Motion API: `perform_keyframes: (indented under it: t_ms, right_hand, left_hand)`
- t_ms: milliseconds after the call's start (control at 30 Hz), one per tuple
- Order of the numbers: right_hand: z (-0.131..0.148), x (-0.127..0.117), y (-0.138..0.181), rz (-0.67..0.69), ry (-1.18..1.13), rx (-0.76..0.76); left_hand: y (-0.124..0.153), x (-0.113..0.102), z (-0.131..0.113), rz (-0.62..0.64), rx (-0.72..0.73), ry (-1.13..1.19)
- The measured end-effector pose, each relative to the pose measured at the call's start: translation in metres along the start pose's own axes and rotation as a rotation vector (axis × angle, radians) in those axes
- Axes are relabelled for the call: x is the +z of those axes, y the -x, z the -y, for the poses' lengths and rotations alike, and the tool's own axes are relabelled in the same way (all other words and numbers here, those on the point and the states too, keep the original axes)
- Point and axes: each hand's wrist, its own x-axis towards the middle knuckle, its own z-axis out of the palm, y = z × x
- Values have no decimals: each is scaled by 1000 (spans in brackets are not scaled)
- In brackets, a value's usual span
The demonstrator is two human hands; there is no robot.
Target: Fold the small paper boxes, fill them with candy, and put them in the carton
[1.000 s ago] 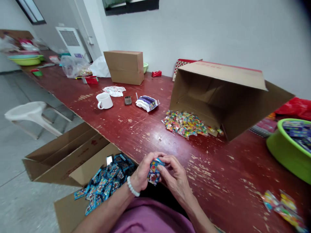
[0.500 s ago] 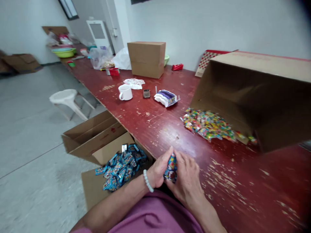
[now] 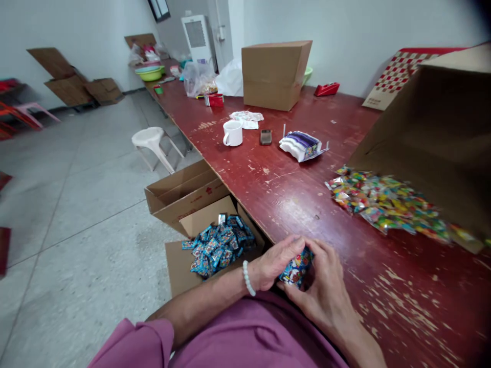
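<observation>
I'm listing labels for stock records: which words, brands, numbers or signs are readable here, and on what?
No words, brands or numbers are readable.
Cardboard box below the table edge: red arrow; adjoining print blurred.
Held blue packet: print too small.
Loose blue packets: too small.
Red-checked cardboard panel: print too small.
White air cooler: label too small.

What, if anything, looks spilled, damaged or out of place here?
Near the right hand, the red table looks damaged: pale patches break up its surface. Beyond, small colourful packets lie loose at the mouth of a cardboard box on its side, as if spilled, though that may be deliberate.
</observation>
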Motion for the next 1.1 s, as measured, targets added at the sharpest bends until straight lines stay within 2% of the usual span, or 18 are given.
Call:
perform_keyframes:
  t_ms: [100, 300, 500, 600, 733, 833, 933, 1000, 1100]
  right_hand:
    - [3, 1, -2, -28, -24, -9]
    - [11, -5, -5, 21, -70, 9]
    - [4, 3, -6, 0, -7, -17]
    - [7, 7, -13, -22, -21, -49]
    - [15, 11, -24, 66, -128, -32]
    - [6, 11, -29, 141, -216, -3]
    - [-20, 4, -30, 56, -222, 142]
    - [-43, -2, -29, -21, -194, 232]
    - [-75, -12, -25, -53, -137, 302]
  left_hand:
    - [3, 0, 4, -29, 13, -2]
    - [3, 2, 12, -70, -112, 199]
    - [0, -2, 3, -145, -71, 132]
    - [1, -5, -3, -123, -25, 109]
    - [7, -14, -19, -108, 46, -34]
    - [18, -37, -44, -251, 30, -249]
    - [35, -76, -75, -537, 98, -630]
    - [50, -106, -95, -649, 132, -732]
    - [70, -142, -116, -787, 206, -831]
